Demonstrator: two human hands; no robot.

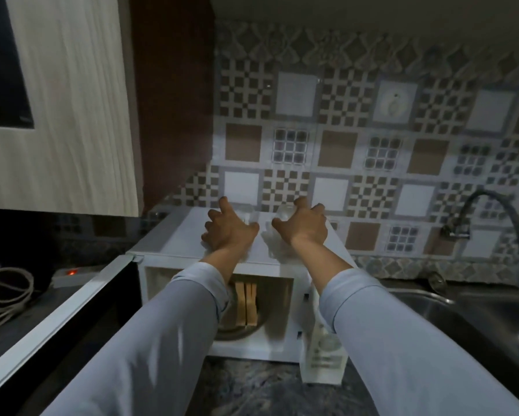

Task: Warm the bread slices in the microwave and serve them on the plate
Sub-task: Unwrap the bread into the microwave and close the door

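Observation:
A white microwave [192,235] stands on the counter with its door [72,310] swung open to the left. Inside, several bread slices [246,304] stand on edge on the glass turntable [237,331]. Both my hands rest on the microwave's top. My left hand [228,231] and my right hand [304,226] have their fingers spread around something clear and glassy [283,212] that is blurred. I cannot tell whether either hand grips it. My sleeves hide part of the microwave's opening.
A white control panel [324,352] is at the microwave's right. A steel sink [477,319] with a curved tap [492,205] lies to the right. A power strip [72,273] and coiled cable [3,289] sit left. A wall cabinet [66,100] hangs overhead at left.

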